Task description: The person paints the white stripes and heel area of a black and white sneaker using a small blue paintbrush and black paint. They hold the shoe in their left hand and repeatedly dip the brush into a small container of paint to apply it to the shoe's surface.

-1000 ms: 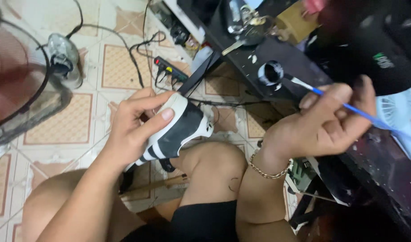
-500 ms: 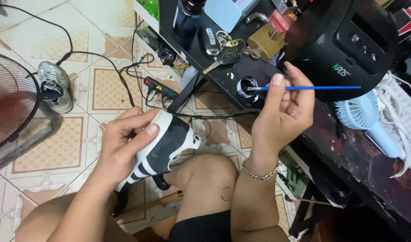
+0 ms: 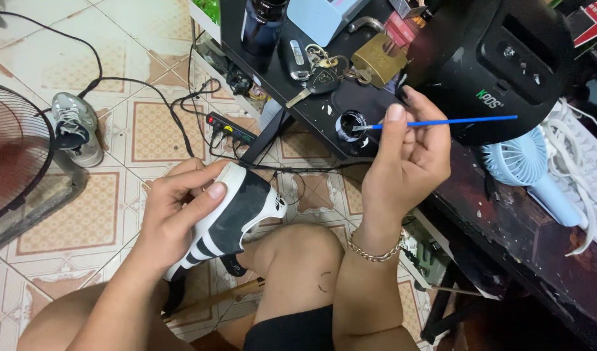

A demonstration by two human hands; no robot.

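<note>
Black-and-white sneaker (image 3: 230,218) over knee, gripped in left hand (image 3: 175,218), fingers wrapped round heel. Right hand (image 3: 409,162) pinches blue paintbrush (image 3: 441,121), tip dipping in small paint pot (image 3: 350,125) on tabletop (image 3: 506,221), 1 o'clock from sneaker. Step: loading brush. Next likely: carry loaded tip to sneaker without dripping.

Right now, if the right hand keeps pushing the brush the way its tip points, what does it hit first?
The right hand aims the blue brush left at the small paint pot on the black desk; the tip seems already there, though depth is unclear.

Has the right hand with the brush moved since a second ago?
Yes. The right hand brought the blue brush tip to the small paint pot on the desk.
</note>
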